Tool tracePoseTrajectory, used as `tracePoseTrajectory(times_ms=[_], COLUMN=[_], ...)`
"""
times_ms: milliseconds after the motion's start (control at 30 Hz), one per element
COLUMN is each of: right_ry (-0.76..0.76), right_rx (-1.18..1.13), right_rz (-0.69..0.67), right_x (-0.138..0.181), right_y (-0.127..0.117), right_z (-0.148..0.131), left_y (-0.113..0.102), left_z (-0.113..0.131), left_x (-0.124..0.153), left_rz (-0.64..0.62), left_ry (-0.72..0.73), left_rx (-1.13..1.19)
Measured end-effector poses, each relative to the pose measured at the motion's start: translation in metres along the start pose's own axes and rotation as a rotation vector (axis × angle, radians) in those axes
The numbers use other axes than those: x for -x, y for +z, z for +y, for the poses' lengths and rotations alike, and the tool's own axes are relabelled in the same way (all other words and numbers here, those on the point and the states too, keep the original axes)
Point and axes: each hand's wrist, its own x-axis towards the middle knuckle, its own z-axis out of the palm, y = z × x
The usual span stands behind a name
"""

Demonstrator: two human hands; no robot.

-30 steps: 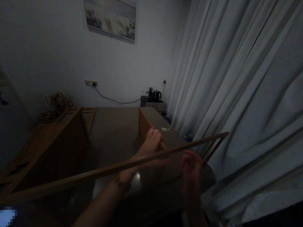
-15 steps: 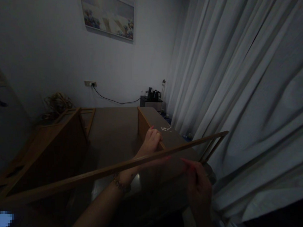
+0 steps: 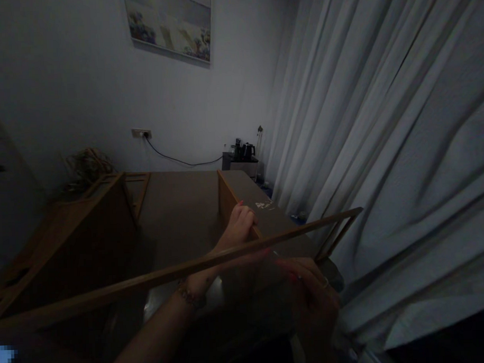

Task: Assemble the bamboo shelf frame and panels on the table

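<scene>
My left hand (image 3: 240,225) is closed over the top edge of an upright wooden panel (image 3: 227,195); its forearm reaches under a long wooden rail. That rail (image 3: 181,268) crosses in front from lower left to right, where it joins a short slanting piece. Just below the rail, my right hand (image 3: 311,290) has thumb and fingers pinched together. A tiny pale glint shows by its fingertips, too dark and small to name. Small white pieces (image 3: 262,205) lie in a loose group on the brown surface (image 3: 175,205) beyond the panel.
A taller wooden side panel (image 3: 77,235) stands at left. White curtains (image 3: 343,119) hang along the right. By the far wall, a kettle (image 3: 248,151) sits on a small cabinet (image 3: 243,168), with a black cord (image 3: 181,162) running to the wall socket (image 3: 141,133).
My right hand has turned and moved slightly left, its fingertips closer to the rail and my left hand. My left hand keeps its hold on the panel. The view has shifted slightly.
</scene>
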Motion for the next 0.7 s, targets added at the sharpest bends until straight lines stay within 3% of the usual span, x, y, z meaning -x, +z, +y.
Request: tracePoseTrajectory(times_ms=[233,700], right_ry=[-0.044,-0.064], right_rx=[0.096,0.065], right_rz=[-0.009,-0.016], right_x=[0.005,0.004], right_y=[0.016,0.017], right_z=[0.003,0.005], left_y=[0.002,0.003], left_z=[-0.005,-0.003], left_x=[0.0,-0.001], left_rz=[-0.004,-0.005], left_ry=[0.001,-0.03], left_rx=[-0.008,-0.027])
